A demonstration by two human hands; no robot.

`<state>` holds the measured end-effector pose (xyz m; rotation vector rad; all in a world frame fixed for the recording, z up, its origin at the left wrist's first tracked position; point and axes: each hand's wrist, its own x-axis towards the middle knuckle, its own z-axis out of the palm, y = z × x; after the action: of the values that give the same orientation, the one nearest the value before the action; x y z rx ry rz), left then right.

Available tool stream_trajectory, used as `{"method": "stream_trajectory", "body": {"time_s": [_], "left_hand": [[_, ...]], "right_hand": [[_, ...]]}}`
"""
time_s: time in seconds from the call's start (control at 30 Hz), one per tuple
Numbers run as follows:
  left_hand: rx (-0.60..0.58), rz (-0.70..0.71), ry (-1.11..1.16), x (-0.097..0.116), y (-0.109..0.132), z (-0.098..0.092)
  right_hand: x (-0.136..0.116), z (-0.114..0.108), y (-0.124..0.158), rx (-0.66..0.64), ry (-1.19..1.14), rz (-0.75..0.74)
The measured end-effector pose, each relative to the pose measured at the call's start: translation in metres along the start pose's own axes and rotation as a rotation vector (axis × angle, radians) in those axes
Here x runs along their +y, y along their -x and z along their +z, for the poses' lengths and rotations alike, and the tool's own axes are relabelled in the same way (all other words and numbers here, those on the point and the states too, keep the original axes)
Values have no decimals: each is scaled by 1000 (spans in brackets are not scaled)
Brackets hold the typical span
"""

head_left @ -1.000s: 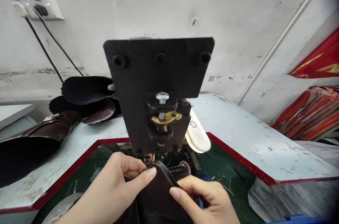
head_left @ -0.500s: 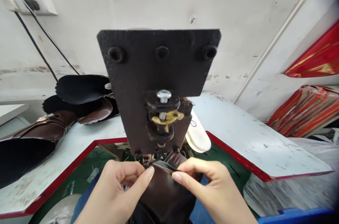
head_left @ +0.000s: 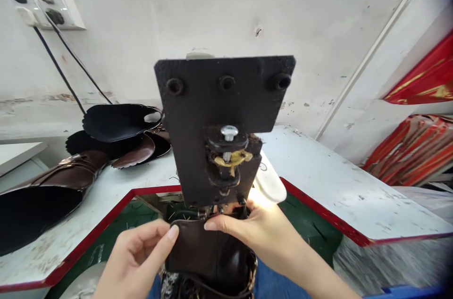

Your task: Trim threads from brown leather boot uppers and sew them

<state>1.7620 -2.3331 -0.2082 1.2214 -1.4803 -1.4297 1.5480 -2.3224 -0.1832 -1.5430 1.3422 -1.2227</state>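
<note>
A dark brown leather boot upper point(head_left: 201, 247) hangs in front of me, just below the head of a black sewing machine point(head_left: 191, 110). My left hand point(head_left: 141, 249) pinches its top left corner between thumb and fingertips. At the upper edge, close under the machine, my right hand point(head_left: 264, 226) grips the leather with its thumb on the near face; its fingers are partly hidden behind the leather and machine. Needle and presser parts point(head_left: 208, 211) are small and hard to make out. The lower leather opens into a rounded edge.
Several brown and black boot uppers point(head_left: 116, 122) lie on the white table point(head_left: 141, 174) at left. A lit white lamp point(head_left: 271, 181) sits right of the machine head. Red-edged table sides flank the gap. A wall socket point(head_left: 60, 11) with cords is upper left; red bundles point(head_left: 414, 148) are at right.
The leather has been turned and spread, with more of its flat face showing. My right hand has moved up under the machine; my left has shifted left. The view has moved slightly.
</note>
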Motion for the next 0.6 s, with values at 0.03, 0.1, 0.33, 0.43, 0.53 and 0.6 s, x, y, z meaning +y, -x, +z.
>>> {"method": "stream_trajectory", "body": {"time_s": [0.03, 0.1, 0.33, 0.43, 0.53, 0.6], "left_hand": [[-30, 5, -11, 3, -3, -1], [-98, 50, -141, 10, -11, -2], [-229, 81, -266, 19, -22, 8], [-116, 72, -172, 16, -14, 9], [-40, 72, -125, 11, -8, 6], [-6, 70, -112, 7, -7, 1]], "right_hand": [[0, 3, 0, -18, -26, 6], [1, 6, 0, -55, -53, 10], [-1, -35, -1, -216, 244, -7], [3, -56, 1, -246, 380, 84], [6, -58, 4, -174, 400, 154], [5, -50, 6, -141, 360, 158]]}}
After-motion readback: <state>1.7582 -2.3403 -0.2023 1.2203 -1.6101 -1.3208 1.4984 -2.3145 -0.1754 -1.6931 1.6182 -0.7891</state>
